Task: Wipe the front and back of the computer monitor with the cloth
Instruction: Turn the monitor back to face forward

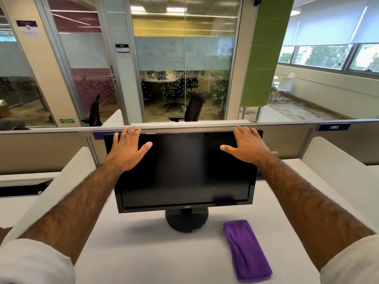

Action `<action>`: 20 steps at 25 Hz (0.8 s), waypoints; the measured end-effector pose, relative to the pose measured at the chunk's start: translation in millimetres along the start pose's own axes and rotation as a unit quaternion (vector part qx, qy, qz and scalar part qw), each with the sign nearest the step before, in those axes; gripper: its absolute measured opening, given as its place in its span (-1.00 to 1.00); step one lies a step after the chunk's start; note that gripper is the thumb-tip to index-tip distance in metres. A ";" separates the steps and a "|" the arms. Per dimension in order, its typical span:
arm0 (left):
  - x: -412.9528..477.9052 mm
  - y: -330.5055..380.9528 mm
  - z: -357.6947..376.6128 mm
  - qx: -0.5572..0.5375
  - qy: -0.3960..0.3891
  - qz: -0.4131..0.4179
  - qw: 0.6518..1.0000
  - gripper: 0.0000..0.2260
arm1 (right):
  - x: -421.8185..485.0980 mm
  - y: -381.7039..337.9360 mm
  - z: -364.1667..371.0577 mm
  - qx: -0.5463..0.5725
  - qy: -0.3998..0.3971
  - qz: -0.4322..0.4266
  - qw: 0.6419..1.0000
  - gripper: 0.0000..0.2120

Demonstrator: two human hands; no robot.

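A black computer monitor (184,173) with a dark screen stands on a round black base (186,221) in the middle of the white desk. My left hand (129,149) lies at the monitor's upper left corner, fingers straight and spread, fingertips over the top edge. My right hand (245,144) lies the same way at the upper right corner. A folded purple cloth (246,249) rests on the desk to the right of the base, untouched by either hand.
The white desk (143,253) has low white side dividers (53,193) on both sides. A grey partition (287,140) runs right behind the monitor. Beyond it are glass-walled rooms with office chairs (193,108).
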State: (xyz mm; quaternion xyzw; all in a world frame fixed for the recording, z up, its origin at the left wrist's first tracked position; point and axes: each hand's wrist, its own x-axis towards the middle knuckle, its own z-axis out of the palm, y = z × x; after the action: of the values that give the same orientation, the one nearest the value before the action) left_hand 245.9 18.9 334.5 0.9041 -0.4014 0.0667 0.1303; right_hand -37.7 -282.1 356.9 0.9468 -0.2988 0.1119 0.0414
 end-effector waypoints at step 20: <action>-5.0 5.7 1.3 0.018 0.025 -0.008 0.999 -0.30 | 3.4 2.7 2.7 0.035 -0.040 0.009 0.999 -0.08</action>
State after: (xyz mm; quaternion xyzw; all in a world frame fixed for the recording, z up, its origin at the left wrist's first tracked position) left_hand 238.4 18.5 333.1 0.9074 -0.3899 0.0955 0.1246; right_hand -36.1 -286.6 355.1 0.9486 -0.3050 0.0845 -0.0049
